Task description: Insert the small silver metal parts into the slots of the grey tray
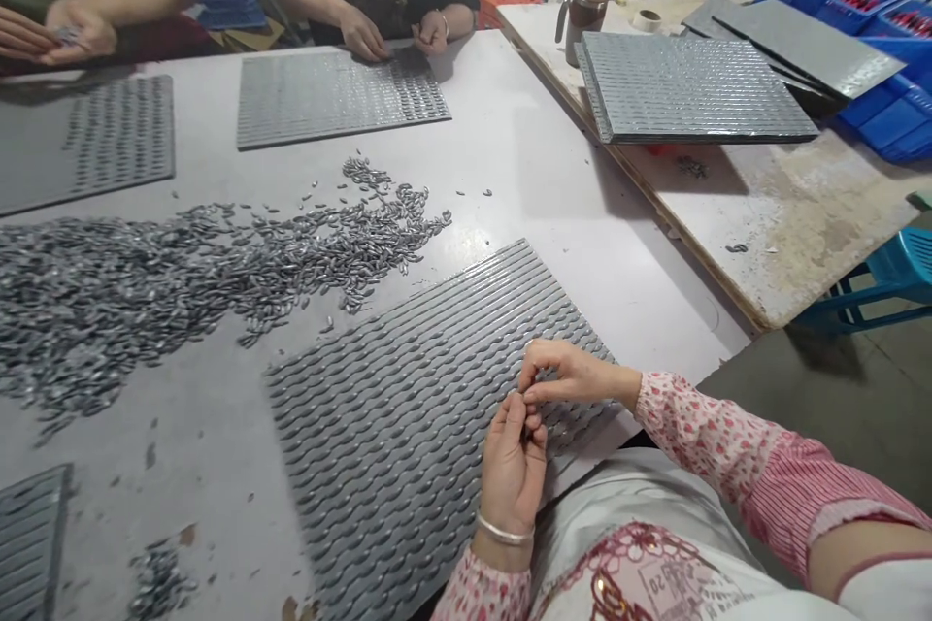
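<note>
Fingers (530,390): those of both hands are being pinched together at one spot over the near right part of the ribbed tray; something small seems to be held between them, though the piece itself cannot be made out.
Left hand (514,471): is being held upright, fingertips up, a bangle at the wrist, its heel over the tray's near edge.
Right hand (564,374): is being curled in from the right, fingertips meeting those of the left.
Ribbed tray (408,408): is lying skewed on the tabletop (618,252), its near corner jutting past the tabletop's front edge.
Loose metal pieces (182,281): are being kept in a heap to the left, well apart from the hands; a second small cluster (156,582) is lying near the front edge.
Risk: a piece slipping from the pinch is judged likely to roll off the near edge; a nudged tray could tip.
Open room: bare tabletop is lying between tray and far right edge; other persons' hands (397,34) are being kept well apart.
</note>
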Demonstrator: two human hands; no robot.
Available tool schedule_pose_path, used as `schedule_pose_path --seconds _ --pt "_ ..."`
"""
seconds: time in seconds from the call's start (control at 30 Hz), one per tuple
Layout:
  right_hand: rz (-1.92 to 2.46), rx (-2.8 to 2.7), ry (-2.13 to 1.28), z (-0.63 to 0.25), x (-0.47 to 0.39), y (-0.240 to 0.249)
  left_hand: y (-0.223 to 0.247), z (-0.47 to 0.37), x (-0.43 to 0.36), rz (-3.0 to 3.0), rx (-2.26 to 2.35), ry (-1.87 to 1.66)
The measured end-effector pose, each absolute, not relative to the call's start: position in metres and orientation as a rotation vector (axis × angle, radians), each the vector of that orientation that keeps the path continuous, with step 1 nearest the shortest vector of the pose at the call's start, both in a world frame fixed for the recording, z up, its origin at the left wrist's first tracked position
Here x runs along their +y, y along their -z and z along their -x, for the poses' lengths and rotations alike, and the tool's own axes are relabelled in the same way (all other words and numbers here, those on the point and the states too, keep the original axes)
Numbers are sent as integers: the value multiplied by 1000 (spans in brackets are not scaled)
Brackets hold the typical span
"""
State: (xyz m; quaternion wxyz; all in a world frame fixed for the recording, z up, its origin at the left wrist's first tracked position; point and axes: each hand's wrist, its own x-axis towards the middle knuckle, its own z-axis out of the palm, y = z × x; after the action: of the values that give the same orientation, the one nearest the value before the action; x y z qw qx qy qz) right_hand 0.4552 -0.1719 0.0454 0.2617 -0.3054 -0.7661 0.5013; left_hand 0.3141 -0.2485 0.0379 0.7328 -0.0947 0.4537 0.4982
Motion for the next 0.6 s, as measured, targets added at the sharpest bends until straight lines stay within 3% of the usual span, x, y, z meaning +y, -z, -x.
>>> schedule_pose_path --seconds 0.27,0.37,0.6 --pt "1023 -1505 -1649 -463 -158 -36 -48 -311 -246 204 980 -1073" --pt "1168 -1346 -1520 -475 -136 -28 -50 -308 -246 257 970 -1021" --pt "1521 -1946 -1058 -497 -103 -12 -46 -308 -252 186 959 -1035"
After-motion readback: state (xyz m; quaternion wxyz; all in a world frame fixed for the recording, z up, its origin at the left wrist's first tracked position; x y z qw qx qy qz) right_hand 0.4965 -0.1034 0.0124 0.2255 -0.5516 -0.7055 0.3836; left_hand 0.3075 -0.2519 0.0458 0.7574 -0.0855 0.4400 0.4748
